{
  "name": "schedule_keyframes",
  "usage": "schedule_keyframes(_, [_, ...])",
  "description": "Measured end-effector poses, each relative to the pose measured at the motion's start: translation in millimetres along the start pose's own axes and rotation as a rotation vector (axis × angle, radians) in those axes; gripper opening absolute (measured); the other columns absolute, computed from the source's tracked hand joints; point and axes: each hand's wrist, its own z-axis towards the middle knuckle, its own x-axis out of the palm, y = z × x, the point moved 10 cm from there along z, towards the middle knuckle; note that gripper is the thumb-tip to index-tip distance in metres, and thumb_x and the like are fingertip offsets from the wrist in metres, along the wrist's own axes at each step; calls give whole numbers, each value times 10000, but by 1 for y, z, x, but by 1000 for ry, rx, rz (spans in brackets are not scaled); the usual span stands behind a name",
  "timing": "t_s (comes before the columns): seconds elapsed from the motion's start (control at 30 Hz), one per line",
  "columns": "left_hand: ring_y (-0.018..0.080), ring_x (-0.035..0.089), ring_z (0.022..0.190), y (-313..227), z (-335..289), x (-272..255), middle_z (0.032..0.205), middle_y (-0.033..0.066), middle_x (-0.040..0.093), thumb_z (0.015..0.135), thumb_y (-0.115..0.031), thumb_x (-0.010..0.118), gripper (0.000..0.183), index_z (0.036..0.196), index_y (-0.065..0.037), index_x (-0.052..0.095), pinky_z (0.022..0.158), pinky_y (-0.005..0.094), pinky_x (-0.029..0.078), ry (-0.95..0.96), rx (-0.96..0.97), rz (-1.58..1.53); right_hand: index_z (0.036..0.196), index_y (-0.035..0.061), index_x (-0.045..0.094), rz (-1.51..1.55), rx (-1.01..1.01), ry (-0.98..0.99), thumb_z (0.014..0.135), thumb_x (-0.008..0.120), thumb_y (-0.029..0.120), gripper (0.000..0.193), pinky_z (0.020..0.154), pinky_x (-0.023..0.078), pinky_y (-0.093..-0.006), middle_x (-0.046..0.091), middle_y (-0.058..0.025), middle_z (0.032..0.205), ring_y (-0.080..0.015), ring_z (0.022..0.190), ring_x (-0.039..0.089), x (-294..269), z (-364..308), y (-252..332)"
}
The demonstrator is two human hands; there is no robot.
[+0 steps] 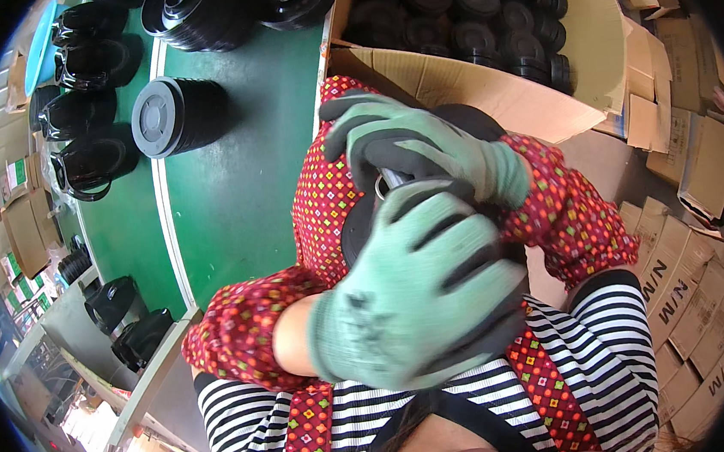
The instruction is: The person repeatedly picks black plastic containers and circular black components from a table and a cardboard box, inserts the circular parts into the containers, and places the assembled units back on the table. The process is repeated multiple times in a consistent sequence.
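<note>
Both hands wear light green gloves with dark palms and fingertips, and they meet over my lap. My right hand (445, 145) is curled over a black rounded plastic part (386, 151). Just below it, my left hand (415, 286) is closed, slightly blurred, with its back toward me; it hides most of what it grips. Between the hands shows a small shiny metal piece (391, 179). The edge of a black round piece (356, 231) sticks out beside my left fingers. How these pieces join is hidden.
On the green table (238, 185) at left stand a stack of dark grey lids (163, 118), stacked black round parts (197, 12) and a row of black handled pots (85, 164). An open carton (472, 100) holds many black round parts. Flattened cartons (689, 318) lie at right.
</note>
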Motion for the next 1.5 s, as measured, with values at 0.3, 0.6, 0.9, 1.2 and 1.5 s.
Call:
schedule_keyframes(0.3, [337, 614, 998, 2, -22, 5, 1070, 99, 641, 818, -361, 735, 360, 1039, -77, 724, 936, 547, 477, 25, 234, -144, 1247, -26, 606, -36, 111, -44, 994, 618, 257, 381, 1141, 416, -550, 622, -242, 1255, -454, 1256, 552, 2, -14, 3])
schedule_keyframes(0.6, [416, 617, 1174, 32, -33, -60, 1197, 218, 636, 973, -336, 652, 432, 1197, 33, 667, 1102, 546, 435, -1, -134, -417, 1172, 21, 666, -163, 152, -17, 974, 602, 293, 342, 1082, 417, -530, 636, -199, 1167, -422, 1125, 579, 2, 7, -2])
schedule_keyframes(0.9, [645, 317, 1456, 23, -5, -4, 1570, 474, 285, 1010, -428, 636, 895, 1585, 143, 256, 1226, 623, 300, 323, -568, 709, 1275, 47, 665, 130, 258, 2, 919, 728, 304, 444, 1066, 453, -550, 666, -172, 1222, -385, 1189, 606, 23, 17, -11])
schedule_keyframes(1.2, [446, 728, 988, 71, -58, -37, 1284, 303, 648, 914, -193, 760, 932, 1645, 53, 235, 852, 452, 606, 373, -708, 375, 991, 74, 680, -479, 422, 7, 940, 684, 337, 268, 853, 432, -474, 627, -130, 949, -317, 926, 606, -12, 16, 40])
schedule_keyframes(1.5, [345, 727, 997, 151, -30, -13, 1138, 158, 715, 783, -382, 837, 769, 1424, -66, 551, 851, 443, 591, 632, -253, 256, 1377, 74, 650, -708, 767, 325, 882, 737, 538, 683, 740, 491, -435, 596, -101, 947, -284, 836, 613, -33, -8, 47])
